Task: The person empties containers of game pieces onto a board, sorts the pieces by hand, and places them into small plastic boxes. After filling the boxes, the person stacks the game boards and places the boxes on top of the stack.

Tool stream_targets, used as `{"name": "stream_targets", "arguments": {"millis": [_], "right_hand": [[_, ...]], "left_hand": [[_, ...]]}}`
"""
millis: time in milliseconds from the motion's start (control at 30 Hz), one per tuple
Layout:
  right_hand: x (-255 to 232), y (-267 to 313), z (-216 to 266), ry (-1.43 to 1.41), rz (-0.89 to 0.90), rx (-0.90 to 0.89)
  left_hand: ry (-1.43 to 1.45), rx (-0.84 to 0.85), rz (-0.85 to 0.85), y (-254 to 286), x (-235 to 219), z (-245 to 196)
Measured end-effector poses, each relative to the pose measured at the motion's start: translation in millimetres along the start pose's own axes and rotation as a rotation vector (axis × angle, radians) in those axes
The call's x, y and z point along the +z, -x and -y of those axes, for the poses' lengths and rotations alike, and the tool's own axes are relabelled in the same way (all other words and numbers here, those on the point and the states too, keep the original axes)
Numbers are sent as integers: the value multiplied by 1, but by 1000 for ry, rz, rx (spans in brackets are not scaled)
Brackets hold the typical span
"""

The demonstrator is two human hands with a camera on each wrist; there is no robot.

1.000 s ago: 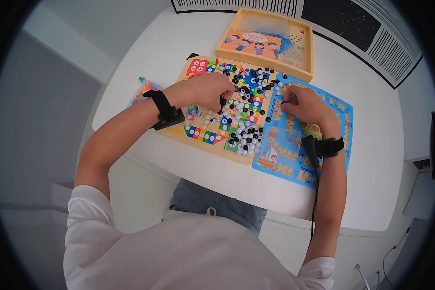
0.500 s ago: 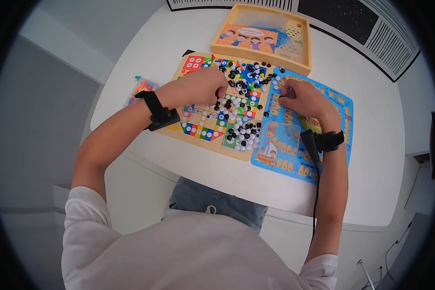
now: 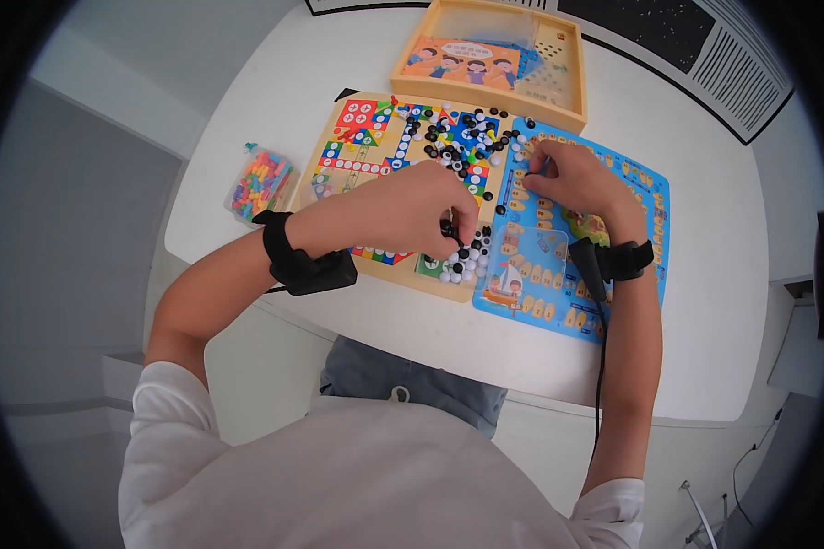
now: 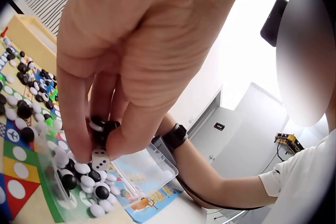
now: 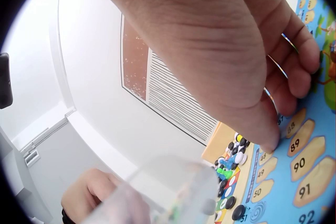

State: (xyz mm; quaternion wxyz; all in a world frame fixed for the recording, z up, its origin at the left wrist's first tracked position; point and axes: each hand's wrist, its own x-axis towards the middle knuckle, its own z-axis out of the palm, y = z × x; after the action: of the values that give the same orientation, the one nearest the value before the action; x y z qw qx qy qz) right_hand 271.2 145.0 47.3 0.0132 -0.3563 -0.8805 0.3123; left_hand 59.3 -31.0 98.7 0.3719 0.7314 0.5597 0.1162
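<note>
In the head view my left hand (image 3: pixel 421 210) is over a clear box of black and white round pieces (image 3: pixel 462 267). Its fingers pinch several black pieces (image 4: pixel 109 128), one with a pale edge, and a white die (image 4: pixel 100 159) shows right at the fingertips. The box's clear lid (image 4: pixel 152 167) lies folded out beside it. My right hand (image 3: pixel 577 183) is low on the blue number board (image 3: pixel 645 220), its fingers loosely bent and the thumb tip at the printed numbers. No piece shows in that hand in the right wrist view.
More pieces lie scattered across the colourful game board (image 3: pixel 362 169). A wooden tray (image 3: pixel 490 90) with an orange booklet (image 3: pixel 462 64) stands behind it. At the left is a clear box of bright pegs (image 3: pixel 264 183). A cable runs along the right arm.
My left hand has moved from the scattered pieces on the game board toward my body, over the box, with black pieces in its fingers. The right hand has stayed nearly in place.
</note>
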Motion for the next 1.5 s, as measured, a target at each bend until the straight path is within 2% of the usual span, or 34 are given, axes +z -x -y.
{"name": "stream_targets", "arguments": {"millis": [167,233,367,433,533,667,733,833,967,1033,1067,1133,1233,1367,1500], "right_hand": [[1,-2,-2,16,0,-7],[2,-2,-4,7,-5,-15],[1,-1,-3,-5,-10,-21],[1,-1,-2,-2,-10,-19],[0,-1,-2,6,-11,-19],[0,0,0,-8,-4,3],[-1,1,2,-6,-8,3],[3,0,-2,-10,-24,-8],[4,-2,-5,-6,-42,-33],[4,-2,-4,-6,-38,-27],[4,-2,-4,-4,-36,-19],[4,-2,-4,-3,-35,-17],[3,-2,-4,-4,-41,-26],[-1,1,3,-4,-10,3],[0,1,2,-9,-9,13]], "left_hand": [[19,50,-29,-3,10,12],[46,-68,-29,3,6,10],[105,-73,-153,20,-8,15],[-126,-111,-339,25,-17,31],[-283,-178,-378,30,-24,54],[-320,-174,-337,36,-20,60],[-333,-194,-187,29,-23,59],[-384,-180,-165,26,-22,59],[-373,-237,-195,23,-23,56],[-362,-218,-307,18,-27,68],[-362,-218,-307,15,-30,73],[-321,-344,-157,7,-34,73],[-293,-363,-135,0,-37,81],[-400,-351,-154,-8,-48,91],[-477,-426,-205,-17,-70,110]]}}
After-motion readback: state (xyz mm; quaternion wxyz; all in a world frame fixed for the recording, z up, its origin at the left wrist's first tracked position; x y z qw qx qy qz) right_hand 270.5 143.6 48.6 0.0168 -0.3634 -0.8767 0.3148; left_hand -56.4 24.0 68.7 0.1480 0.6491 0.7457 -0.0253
